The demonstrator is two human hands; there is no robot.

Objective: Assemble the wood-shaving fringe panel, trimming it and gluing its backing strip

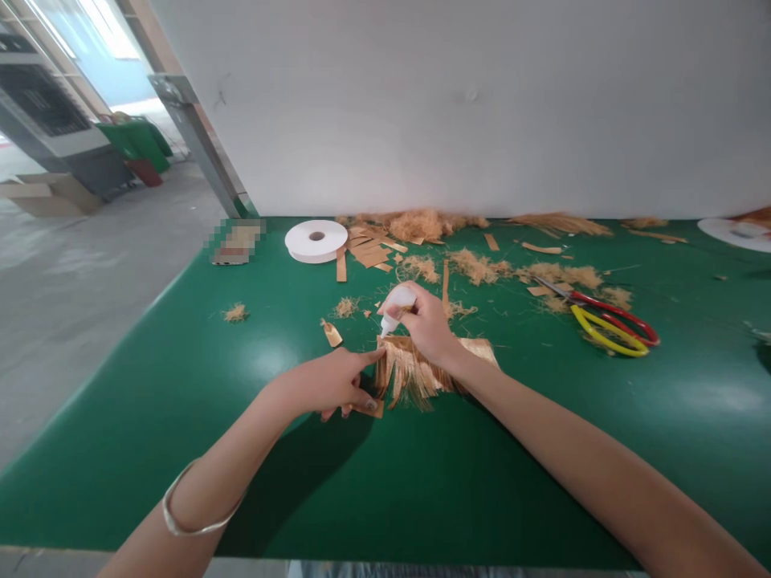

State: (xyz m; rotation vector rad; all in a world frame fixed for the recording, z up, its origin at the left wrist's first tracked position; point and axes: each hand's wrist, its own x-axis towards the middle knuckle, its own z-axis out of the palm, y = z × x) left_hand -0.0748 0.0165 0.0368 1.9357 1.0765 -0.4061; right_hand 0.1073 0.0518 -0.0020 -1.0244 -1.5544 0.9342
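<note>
My right hand [429,323] is closed round a small white glue bottle [397,305], tipped with its nozzle pointing down at the top edge of a golden fringed strip [415,373] that lies on the green table [181,385]. My left hand [337,384] rests on the left end of that strip, forefinger stretched out to the glued edge, the other fingers curled and pinching a small golden piece [372,409]. A silver bangle [193,514] sits on my left forearm.
Scissors [608,321] with red and yellow handles lie to the right. A white tape roll [316,240] stands at the back left beside golden paper strips [367,250] and fibre scraps [482,265]. A white wall runs behind the table. Another white roll [738,233] sits far right.
</note>
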